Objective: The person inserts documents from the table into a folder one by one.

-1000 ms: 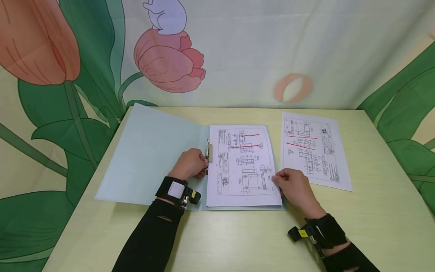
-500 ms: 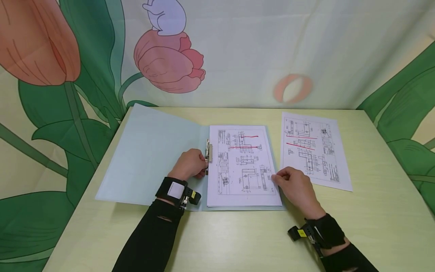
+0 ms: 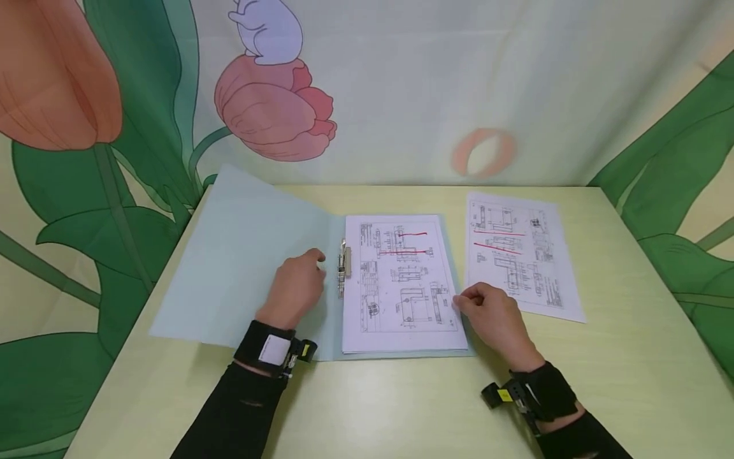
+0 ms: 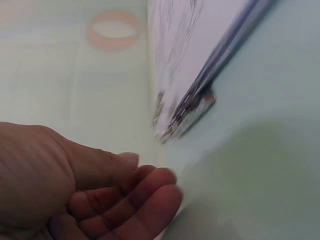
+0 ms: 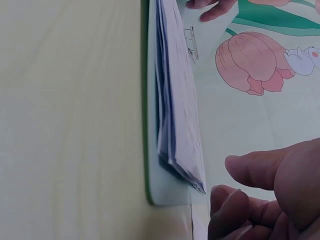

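A light blue folder (image 3: 241, 210) lies spread on the table, its cover turned to the left. On its right half sits a stack of printed drawing sheets (image 3: 395, 280), the top one marked with two red lines. A metal clip (image 3: 345, 262) runs along the stack's left edge. My left hand (image 3: 295, 287) hovers over the folder cover, left of the clip; its fingers are loosely curled with nothing in them. My right hand (image 3: 493, 315) is at the stack's right edge. In the right wrist view its thumb (image 5: 250, 167) and fingers are apart beside the sheets' corner.
A loose drawing sheet (image 3: 522, 255) with two red lines lies right of the folder, beyond my right hand. The pale wooden table (image 3: 401, 408) ends at a printed curtain (image 3: 401, 95) behind.
My left hand has let go of the clip and moved left, away from it. The right hand stays near the stack's right edge. The head view has shifted slightly.
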The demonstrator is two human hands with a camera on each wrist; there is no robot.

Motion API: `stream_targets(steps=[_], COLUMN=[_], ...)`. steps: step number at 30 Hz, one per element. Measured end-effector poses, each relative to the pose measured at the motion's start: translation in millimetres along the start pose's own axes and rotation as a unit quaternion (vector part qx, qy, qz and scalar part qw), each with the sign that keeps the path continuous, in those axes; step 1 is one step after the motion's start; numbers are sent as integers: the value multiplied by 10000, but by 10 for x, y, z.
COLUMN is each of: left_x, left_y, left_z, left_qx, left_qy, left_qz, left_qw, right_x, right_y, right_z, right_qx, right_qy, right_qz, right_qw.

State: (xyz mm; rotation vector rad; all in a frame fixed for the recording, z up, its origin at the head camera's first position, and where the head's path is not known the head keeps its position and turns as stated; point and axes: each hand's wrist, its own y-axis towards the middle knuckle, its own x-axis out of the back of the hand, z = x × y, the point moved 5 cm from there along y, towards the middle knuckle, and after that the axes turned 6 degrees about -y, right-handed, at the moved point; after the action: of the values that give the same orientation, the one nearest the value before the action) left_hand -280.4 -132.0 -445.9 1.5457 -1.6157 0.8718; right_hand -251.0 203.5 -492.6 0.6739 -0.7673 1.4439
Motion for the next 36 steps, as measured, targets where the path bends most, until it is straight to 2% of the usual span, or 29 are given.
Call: stream_targets(steps=[2, 4, 6, 9, 12, 17, 19, 24, 27, 31, 34, 36], left_x=[162, 274, 318, 281, 157, -146, -244, -389, -447, -475, -460, -445], left_y=[-119, -219, -290, -336, -332, -327, -336, -337, -334, -339, -320, -295], left_z=[-19, -35, -35, 13, 137, 365, 403, 340, 281, 222, 168, 121], left_qx=[-532, -959, -1295, -1589, -1421, -690, -560, -552, -574, -604, -617, -596], left_qy=[358, 627, 851, 1095, 1272, 1528, 1544, 1403, 1347, 1293, 1245, 1200], left_qz=[-488, -788, -899, -753, -323, 690, 927, 1094, 1222, 1295, 1277, 1320], left_qw=[9968, 9903, 9838, 9783, 9811, 9834, 9821, 9825, 9816, 9813, 9820, 9821], right_x=[30, 74, 123, 191, 259, 433, 534, 852, 1026, 1127, 1101, 1078], right_y=[-2, -4, -5, 2, 27, 89, 119, 209, 256, 310, 336, 345], right_z=[-4, -19, -39, -76, -137, -317, -418, -776, -992, -1187, -1288, -1329], right_qx=[38, 66, 59, 3, -84, -106, -119, -518, -746, -1044, -1343, -1449], right_qy=[39, 66, 127, 166, 205, 79, -29, -437, -901, -1532, -1770, -1806], right_qz=[-113, -258, -358, -407, -410, -536, -612, -859, -857, -361, 128, 304], right_qw=[9999, 9996, 9993, 9990, 9989, 9985, 9981, 9940, 9894, 9820, 9749, 9723])
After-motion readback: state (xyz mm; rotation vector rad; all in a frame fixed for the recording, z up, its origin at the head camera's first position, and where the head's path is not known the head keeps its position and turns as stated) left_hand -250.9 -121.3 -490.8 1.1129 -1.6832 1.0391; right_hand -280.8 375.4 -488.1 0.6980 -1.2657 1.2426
